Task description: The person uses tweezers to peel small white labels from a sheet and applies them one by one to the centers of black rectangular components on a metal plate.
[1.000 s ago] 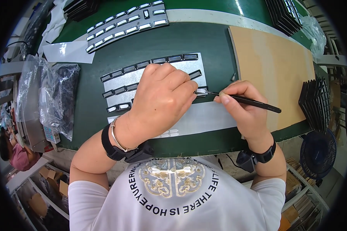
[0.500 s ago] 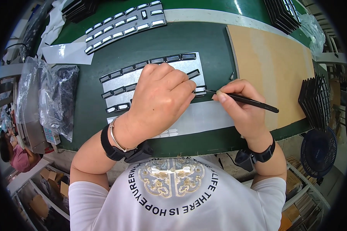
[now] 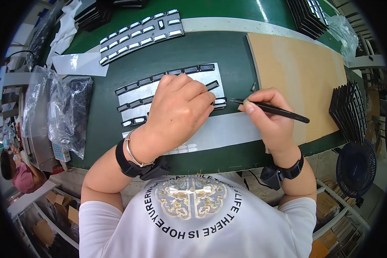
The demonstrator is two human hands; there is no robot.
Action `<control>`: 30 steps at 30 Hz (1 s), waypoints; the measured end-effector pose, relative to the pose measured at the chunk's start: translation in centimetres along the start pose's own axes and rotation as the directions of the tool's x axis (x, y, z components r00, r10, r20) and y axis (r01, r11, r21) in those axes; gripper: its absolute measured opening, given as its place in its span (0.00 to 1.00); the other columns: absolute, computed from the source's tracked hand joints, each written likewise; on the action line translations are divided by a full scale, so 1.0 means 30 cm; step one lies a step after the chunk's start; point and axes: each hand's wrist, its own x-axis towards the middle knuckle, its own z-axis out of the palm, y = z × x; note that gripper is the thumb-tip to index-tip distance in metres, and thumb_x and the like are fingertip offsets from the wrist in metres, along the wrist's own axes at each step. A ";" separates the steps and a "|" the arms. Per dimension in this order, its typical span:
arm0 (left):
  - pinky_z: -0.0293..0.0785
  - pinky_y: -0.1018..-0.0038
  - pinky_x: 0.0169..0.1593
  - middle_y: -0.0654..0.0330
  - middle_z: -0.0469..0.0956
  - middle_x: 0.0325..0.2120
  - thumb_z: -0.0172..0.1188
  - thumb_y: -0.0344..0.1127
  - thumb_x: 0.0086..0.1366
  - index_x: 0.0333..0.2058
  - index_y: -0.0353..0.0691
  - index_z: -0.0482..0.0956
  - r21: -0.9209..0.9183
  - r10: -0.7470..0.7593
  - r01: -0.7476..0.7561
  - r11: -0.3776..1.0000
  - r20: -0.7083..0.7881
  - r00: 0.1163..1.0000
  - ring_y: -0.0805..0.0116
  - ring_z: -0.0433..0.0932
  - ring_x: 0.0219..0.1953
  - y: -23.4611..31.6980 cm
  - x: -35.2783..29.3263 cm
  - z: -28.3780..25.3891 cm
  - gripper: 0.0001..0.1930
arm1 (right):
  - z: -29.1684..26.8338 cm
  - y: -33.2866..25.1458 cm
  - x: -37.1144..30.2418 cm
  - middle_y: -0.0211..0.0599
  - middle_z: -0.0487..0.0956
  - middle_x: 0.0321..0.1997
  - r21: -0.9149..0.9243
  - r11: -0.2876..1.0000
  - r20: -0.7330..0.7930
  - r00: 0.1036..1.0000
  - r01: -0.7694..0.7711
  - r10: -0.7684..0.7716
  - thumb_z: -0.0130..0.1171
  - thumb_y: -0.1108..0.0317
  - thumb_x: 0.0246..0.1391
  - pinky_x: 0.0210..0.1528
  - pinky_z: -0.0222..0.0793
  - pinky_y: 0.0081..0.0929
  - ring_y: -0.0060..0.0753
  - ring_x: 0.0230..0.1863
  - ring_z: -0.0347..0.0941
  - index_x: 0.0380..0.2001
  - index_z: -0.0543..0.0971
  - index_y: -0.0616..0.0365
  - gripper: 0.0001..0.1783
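My left hand (image 3: pixel 176 109) is curled over a silvery plate (image 3: pixel 131 98) that carries rows of small black rectangular frames. Its fingertips meet at a black frame (image 3: pixel 219 102) at the right end of the nearest row; what they pinch is hidden. Between the thumb and fingers of my right hand (image 3: pixel 268 114) are black tweezers (image 3: pixel 284 112), their tips pointing left, just short of that frame. Several frames under my left hand are covered. Nearer to me lies a pale translucent sheet (image 3: pixel 232 131) with several whitish strips on it.
Beyond the plate sits a similar panel (image 3: pixel 137 39) of white-topped frames. A tan board (image 3: pixel 296 73) lies right, beside stacked black panels (image 3: pixel 348 112). A small dark pointed thing (image 3: pixel 253 87) rests by the board. Plastic bags (image 3: pixel 69 112) lie left; a fan (image 3: pixel 356 170) stands lower right.
The tweezer tips have drawn slightly right, away from the frame at my left fingertips. The whole view has shifted a little; my left hand keeps its curled pose on the plate.
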 end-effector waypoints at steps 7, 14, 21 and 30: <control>0.65 0.66 0.42 0.65 0.77 0.32 0.69 0.29 0.48 0.34 0.42 0.81 -0.019 0.026 -0.026 0.999 -0.006 1.000 0.64 0.73 0.36 0.003 -0.022 -0.116 0.12 | -0.019 -0.021 -0.040 0.39 0.80 0.36 0.169 0.970 -0.074 0.984 0.173 -0.163 0.61 0.80 0.55 0.38 0.70 0.19 0.23 0.34 0.75 0.37 0.74 0.66 0.08; 0.71 0.67 0.37 0.63 0.79 0.34 0.67 0.27 0.49 0.36 0.40 0.82 -0.059 0.047 -0.042 0.997 0.078 0.996 0.63 0.77 0.37 0.005 -0.272 -0.255 0.13 | 0.076 0.019 -0.154 0.39 0.78 0.33 0.045 0.943 0.143 0.932 0.329 -0.332 0.64 0.81 0.52 0.35 0.68 0.21 0.25 0.32 0.73 0.36 0.75 0.65 0.09; 0.77 0.65 0.45 0.59 0.81 0.42 0.67 0.28 0.50 0.38 0.38 0.82 -0.059 0.005 -0.002 0.998 0.051 0.999 0.61 0.79 0.47 0.004 -0.478 -0.203 0.14 | 0.219 0.013 -0.156 0.38 0.78 0.33 -0.049 0.965 0.253 0.937 0.259 -0.239 0.63 0.81 0.51 0.35 0.68 0.21 0.26 0.33 0.73 0.35 0.76 0.63 0.09; 0.75 0.60 0.54 0.59 0.79 0.48 0.68 0.29 0.50 0.40 0.40 0.82 -0.092 -0.072 0.079 0.993 0.079 0.994 0.58 0.77 0.53 -0.016 -0.540 -0.200 0.15 | 0.241 0.052 -0.131 0.40 0.76 0.35 -0.308 0.894 0.255 0.933 0.326 -0.253 0.61 0.84 0.52 0.37 0.68 0.21 0.27 0.34 0.72 0.37 0.74 0.66 0.09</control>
